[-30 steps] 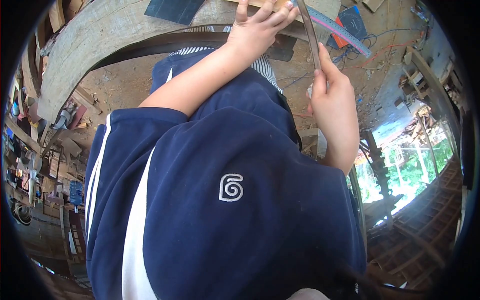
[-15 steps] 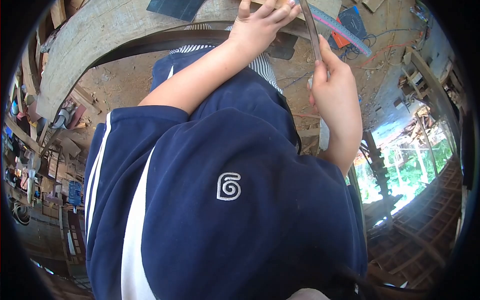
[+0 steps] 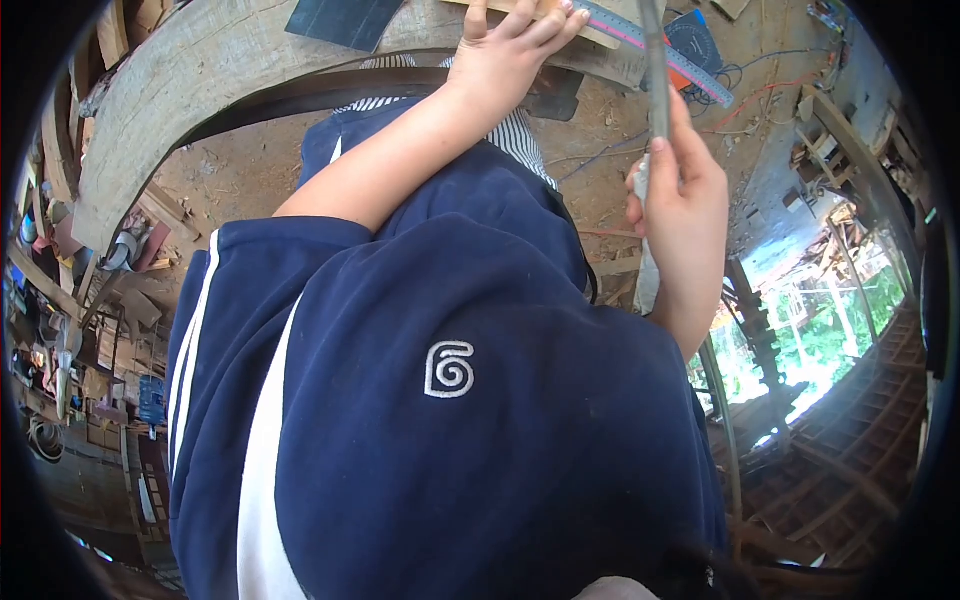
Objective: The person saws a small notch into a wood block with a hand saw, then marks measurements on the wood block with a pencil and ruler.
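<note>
My left hand [image 3: 505, 50] reaches across a wooden bench [image 3: 200, 75] at the top of the view. Its fingers are spread and lie on a pale piece of wood [image 3: 598, 36], with the fingertips beside a blue and pink ruler [image 3: 650, 42]. My right hand [image 3: 688, 195] is closed around a long, narrow grey metal bar [image 3: 657, 75], which looks like a file. The index finger stretches along the bar, and its far end runs out of the top of the view. Something whitish shows under the palm.
A dark flat sheet [image 3: 345, 20] lies on the bench to the left. Beyond the ruler are a blue and orange item [image 3: 697, 45] and cords [image 3: 775, 110] on the floor. Wood scraps [image 3: 165, 205] lie at left, and a blue water jug [image 3: 151, 400] stands farther back.
My right hand and the bar have shifted right and down, away from the wood, and the bar has turned to show its grey side. My left hand stays on the wood.
</note>
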A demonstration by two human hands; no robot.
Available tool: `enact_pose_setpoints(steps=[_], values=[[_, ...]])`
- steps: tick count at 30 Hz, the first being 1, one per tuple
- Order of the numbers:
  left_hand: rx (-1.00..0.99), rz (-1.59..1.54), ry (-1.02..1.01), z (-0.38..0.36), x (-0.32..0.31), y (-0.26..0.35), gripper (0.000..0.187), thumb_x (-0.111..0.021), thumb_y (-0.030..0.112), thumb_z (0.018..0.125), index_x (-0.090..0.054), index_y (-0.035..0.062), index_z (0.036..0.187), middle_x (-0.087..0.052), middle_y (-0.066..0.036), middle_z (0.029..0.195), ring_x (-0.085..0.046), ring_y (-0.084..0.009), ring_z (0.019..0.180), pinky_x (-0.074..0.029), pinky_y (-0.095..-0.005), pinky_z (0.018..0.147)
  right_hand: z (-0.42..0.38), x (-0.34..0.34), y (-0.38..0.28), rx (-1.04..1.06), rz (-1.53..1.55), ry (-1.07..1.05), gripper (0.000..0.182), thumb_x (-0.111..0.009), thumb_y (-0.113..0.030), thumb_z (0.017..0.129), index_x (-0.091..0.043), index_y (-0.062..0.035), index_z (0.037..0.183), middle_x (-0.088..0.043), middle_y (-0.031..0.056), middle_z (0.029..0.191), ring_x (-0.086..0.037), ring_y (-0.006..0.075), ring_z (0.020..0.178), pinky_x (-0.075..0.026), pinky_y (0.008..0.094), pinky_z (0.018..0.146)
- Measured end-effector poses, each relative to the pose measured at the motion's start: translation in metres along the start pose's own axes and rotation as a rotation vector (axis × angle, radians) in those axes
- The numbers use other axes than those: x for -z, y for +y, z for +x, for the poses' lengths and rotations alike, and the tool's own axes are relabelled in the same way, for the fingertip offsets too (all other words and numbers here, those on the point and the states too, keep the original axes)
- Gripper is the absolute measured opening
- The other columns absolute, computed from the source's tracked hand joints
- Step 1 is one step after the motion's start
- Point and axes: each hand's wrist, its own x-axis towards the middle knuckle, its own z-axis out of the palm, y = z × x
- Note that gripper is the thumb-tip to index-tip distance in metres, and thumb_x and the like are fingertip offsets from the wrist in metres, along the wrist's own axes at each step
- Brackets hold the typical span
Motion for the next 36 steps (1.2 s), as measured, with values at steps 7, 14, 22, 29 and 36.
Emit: enact_pose_setpoints(steps=[7, 14, 22, 29, 36], values=[[-0.055, -0.003, -0.069, 0.0, 0.016, -0.006, 0.073, -0.06, 0.028, 0.082, -0.04, 0.0226, 0.152, -0.04, 0.003, 0.153, -0.032, -0.022, 0.143, -0.016, -0.0611, 0.11, 0.014, 0.014, 0.028, 0.132, 0.302, 0.255, 0.043, -0.053, -0.012, 0.102, -0.051, -0.0078, 0.145, -0.059, -0.0003, 0.071, -0.052, 0.0034, 0.052, -0.04, 0.0196, 0.047], [-0.081, 0.07, -0.154, -0.001, 0.033, -0.014, 0.08, -0.067, 0.03, 0.076, -0.04, 0.0264, 0.151, -0.04, 0.005, 0.154, -0.033, -0.0191, 0.143, -0.013, -0.0603, 0.111, 0.055, 0.01, 0.066, 0.088, 0.387, 0.393, 0.038, -0.06, -0.02, 0.1, -0.055, 0.0019, 0.13, -0.067, 0.0044, 0.082, -0.057, 0.0069, 0.055, -0.044, 0.0229, 0.051], [-0.07, 0.17, -0.234, -0.004, 0.044, -0.019, 0.081, -0.066, 0.031, 0.077, -0.037, 0.0299, 0.153, -0.038, 0.009, 0.157, -0.032, -0.0154, 0.145, -0.011, -0.0607, 0.11, 0.107, -0.015, 0.111, 0.112, 0.619, 0.449, 0.035, -0.068, -0.02, 0.096, -0.053, 0.002, 0.119, -0.066, 0.0064, 0.086, -0.059, 0.0082, 0.058, -0.038, 0.0202, 0.046], [-0.088, 0.202, -0.218, 0.001, 0.043, -0.012, 0.073, -0.065, 0.033, 0.077, -0.047, 0.0216, 0.147, -0.04, 0.005, 0.156, -0.032, -0.0157, 0.146, -0.011, -0.0589, 0.111, 0.177, -0.03, 0.125, -0.151, 1.34, 0.516, 0.02, -0.073, -0.006, 0.09, -0.054, -0.003, 0.095, -0.063, 0.0079, 0.084, -0.068, 0.0189, 0.074, -0.051, 0.0267, 0.056], [-0.02, -0.022, -0.295, 0.011, 0.054, -0.013, 0.073, -0.064, 0.027, 0.077, -0.045, 0.0182, 0.147, -0.038, -0.003, 0.156, -0.032, -0.0213, 0.146, -0.013, -0.061, 0.112, 0.194, -0.056, 0.125, 0.059, 1.472, 0.457, 0.04, -0.068, 0.012, 0.085, -0.036, -0.0049, 0.103, -0.055, 0.0165, 0.101, -0.068, 0.0278, 0.085, -0.066, 0.0385, 0.074]])
